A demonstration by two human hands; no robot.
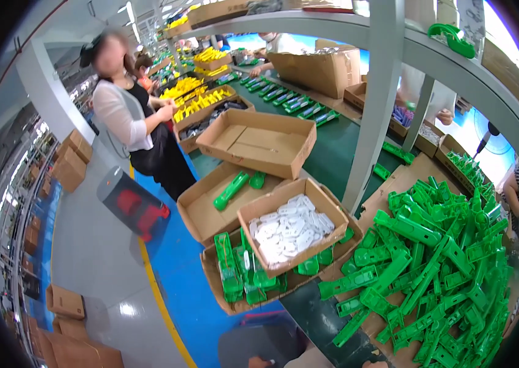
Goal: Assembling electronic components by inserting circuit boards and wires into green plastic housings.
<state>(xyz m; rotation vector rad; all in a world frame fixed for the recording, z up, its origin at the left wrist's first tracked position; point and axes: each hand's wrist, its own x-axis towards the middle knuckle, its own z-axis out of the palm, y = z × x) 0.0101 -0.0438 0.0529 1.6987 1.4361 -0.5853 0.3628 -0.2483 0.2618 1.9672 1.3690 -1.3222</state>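
Observation:
Only a sliver of my left hand (pixel 261 363) shows at the lower edge, beside a dark grey seat-like surface (pixel 253 343). Farther right along that edge, a bit of my right hand (pixel 375 364) appears near the dark green tabletop (pixel 318 316), close to a big heap of green plastic housings (pixel 419 270). The fingers of both hands are mostly cut off, so what they hold, if anything, is hidden. Ahead of them, a cardboard box (pixel 308 254) of small white plastic pieces (pixel 293 230) rests on a larger box (pixel 227 305) holding green housings (pixel 229 270).
Behind, one carton (pixel 201 214) holds a long green part (pixel 232 191); another carton (pixel 259 161) overlaps it. A grey shelf post (pixel 377 104) rises from the bench. Green parts line the conveyor (pixel 296 103). A person (pixel 128 116) stands at left near a grey chair (pixel 131 199).

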